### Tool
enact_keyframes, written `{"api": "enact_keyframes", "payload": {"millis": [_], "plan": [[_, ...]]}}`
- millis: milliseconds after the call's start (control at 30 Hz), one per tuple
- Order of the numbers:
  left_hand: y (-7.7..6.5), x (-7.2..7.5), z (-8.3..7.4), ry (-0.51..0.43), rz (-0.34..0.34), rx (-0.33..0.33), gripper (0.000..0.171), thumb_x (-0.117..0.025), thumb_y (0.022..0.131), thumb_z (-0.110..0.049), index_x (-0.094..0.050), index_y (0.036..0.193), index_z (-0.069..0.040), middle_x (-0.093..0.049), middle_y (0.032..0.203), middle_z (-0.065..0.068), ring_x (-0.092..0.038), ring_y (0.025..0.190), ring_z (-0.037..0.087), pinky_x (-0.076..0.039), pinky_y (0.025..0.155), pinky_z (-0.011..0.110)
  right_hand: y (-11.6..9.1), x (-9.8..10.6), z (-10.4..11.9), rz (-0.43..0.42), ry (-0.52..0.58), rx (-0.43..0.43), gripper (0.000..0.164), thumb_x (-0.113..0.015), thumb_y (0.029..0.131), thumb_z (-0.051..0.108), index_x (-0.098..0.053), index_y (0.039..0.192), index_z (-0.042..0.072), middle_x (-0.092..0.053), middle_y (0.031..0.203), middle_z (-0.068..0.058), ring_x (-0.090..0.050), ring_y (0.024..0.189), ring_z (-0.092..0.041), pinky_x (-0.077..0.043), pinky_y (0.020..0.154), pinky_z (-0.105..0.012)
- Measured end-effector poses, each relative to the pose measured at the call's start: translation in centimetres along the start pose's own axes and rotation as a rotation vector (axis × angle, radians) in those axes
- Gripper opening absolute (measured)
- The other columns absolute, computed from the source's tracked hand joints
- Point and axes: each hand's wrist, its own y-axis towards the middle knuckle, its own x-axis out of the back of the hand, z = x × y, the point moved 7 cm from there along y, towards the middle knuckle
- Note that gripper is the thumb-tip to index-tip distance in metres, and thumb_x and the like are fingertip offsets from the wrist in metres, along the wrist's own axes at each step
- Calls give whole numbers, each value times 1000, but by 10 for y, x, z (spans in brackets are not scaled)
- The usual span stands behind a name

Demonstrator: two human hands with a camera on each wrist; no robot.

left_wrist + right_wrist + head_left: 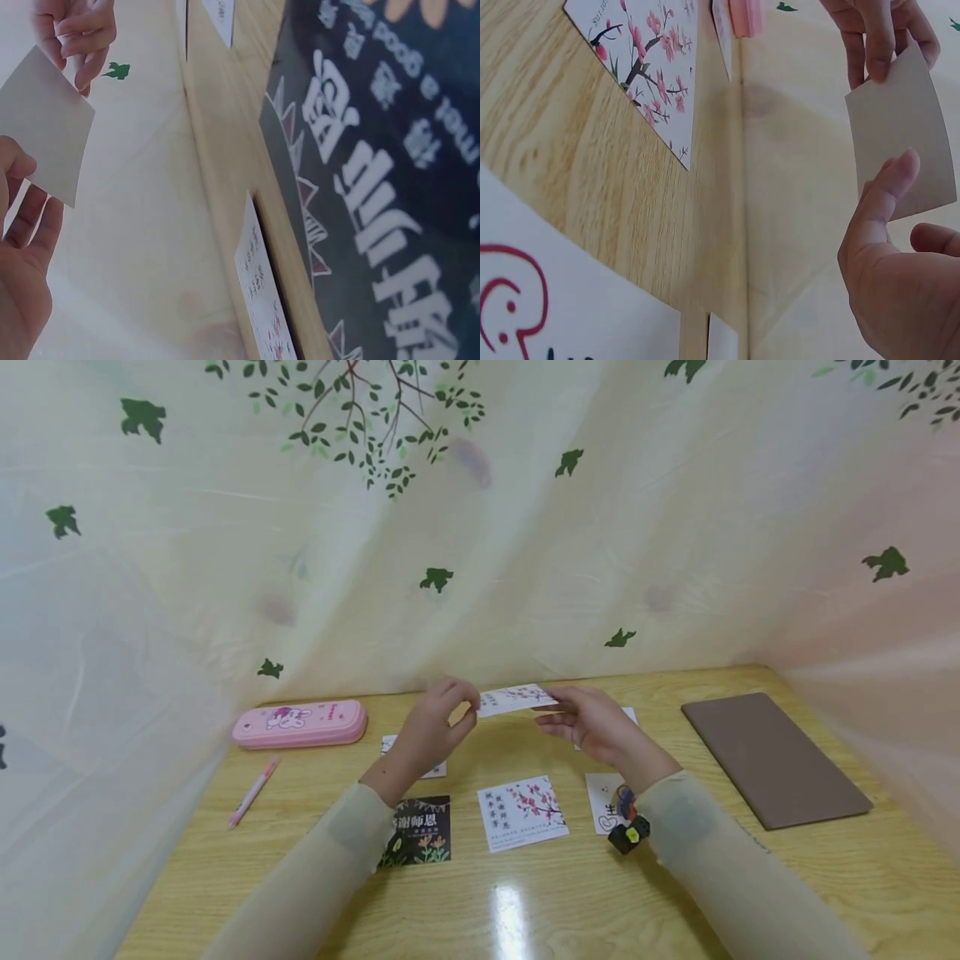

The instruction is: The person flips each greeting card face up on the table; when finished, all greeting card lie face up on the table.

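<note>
Above the back of the table, both hands hold up one small white card (517, 698) printed with plum blossom and Chinese characters. My left hand (438, 727) pinches its left end between thumb and fingers. At the right end, my right hand (592, 722) grips the card, its thumb (895, 180) lying on the plain back in the right wrist view. That plain back (46, 124) also faces the left wrist camera. Below the hands lie a second plum-blossom card (522, 814), a black card (427, 831) with white lettering, partly behind the left sleeve, and a white card (600, 802) with line drawings, partly behind the right wrist.
At the back left lies a pink pencil case (300, 724), with a pink pen (253, 793) in front of it. A brown folder (776, 760) occupies the right side. Two further cards lie partly behind the hands. A leaf-printed curtain (525, 568) hangs along the table's back edge.
</note>
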Motion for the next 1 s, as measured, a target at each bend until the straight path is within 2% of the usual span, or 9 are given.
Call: {"api": "enact_keyframes", "payload": {"millis": [100, 233, 333, 500, 600, 733, 867, 1000], "plan": [[-1, -2, -1, -3, 26, -18, 7, -68, 102, -6, -69, 107, -10, -70, 116, 6, -68, 115, 22, -60, 104, 37, 0, 2, -1, -5, 19, -26, 27, -48, 114, 21, -66, 126, 4, -80, 102, 2, -76, 93, -16, -66, 84, -25], [-2, -3, -2, -8, 40, -57, 4, -67, 103, -8, -69, 106, -11, -70, 116, 6, -67, 114, 22, -60, 102, 38, 0, 3, 0, 4, -2, -34, 40, -47, 114, 17, -53, 147, -4, -79, 103, 2, -74, 88, -13, -65, 81, -21], [-3, -5, -3, -15, 40, -99, 3, -66, 104, -9, -68, 105, -10, -70, 113, 6, -67, 111, 23, -60, 100, 39, 0, 4, 0, 14, -21, -34, 48, -46, 112, 14, -44, 156, -6, -79, 104, 2, -73, 85, -11, -63, 77, -19], [-4, -7, -3, -15, 43, -159, 6, -65, 106, -13, -68, 103, -10, -71, 112, 5, -67, 111, 23, -59, 100, 39, 1, 3, 2, 44, -51, -21, 50, -48, 110, 10, -43, 156, -8, -78, 106, 2, -74, 86, -8, -61, 73, -17], [-5, -7, -4, -2, 36, -180, 5, -68, 103, -7, -67, 102, -11, -71, 111, 5, -66, 112, 23, -59, 100, 39, 1, 4, 2, 52, -70, -17, 50, -50, 110, 8, -43, 156, -9, -76, 109, 2, -74, 90, -8, -61, 75, -17], [-5, -6, -3, 15, 24, -185, 19, -76, 95, 2, -66, 100, -13, -71, 110, 5, -66, 111, 24, -59, 99, 39, 1, 5, 2, 52, -97, -23, 50, -51, 110, 9, -43, 158, -6, -74, 113, 2, -74, 95, -9, -64, 83, -20], [-7, -7, -2, 11, 52, -167, 5, -69, 103, -7, -68, 101, -11, -70, 112, 6, -65, 114, 24, -59, 101, 40, 2, 8, 0, 42, -120, -37, 51, -52, 110, 10, -44, 158, -4, -73, 116, 2, -74, 97, -10, -64, 86, -22], [-8, -8, -1, 5, 74, -156, 16, -60, 110, -19, -70, 103, -9, -70, 114, 6, -65, 115, 24, -59, 103, 40, 1, 9, -2, 29, -141, -46, 51, -52, 111, 11, -43, 159, -4, -72, 115, 2, -71, 94, -10, -63, 82, -20]]}}
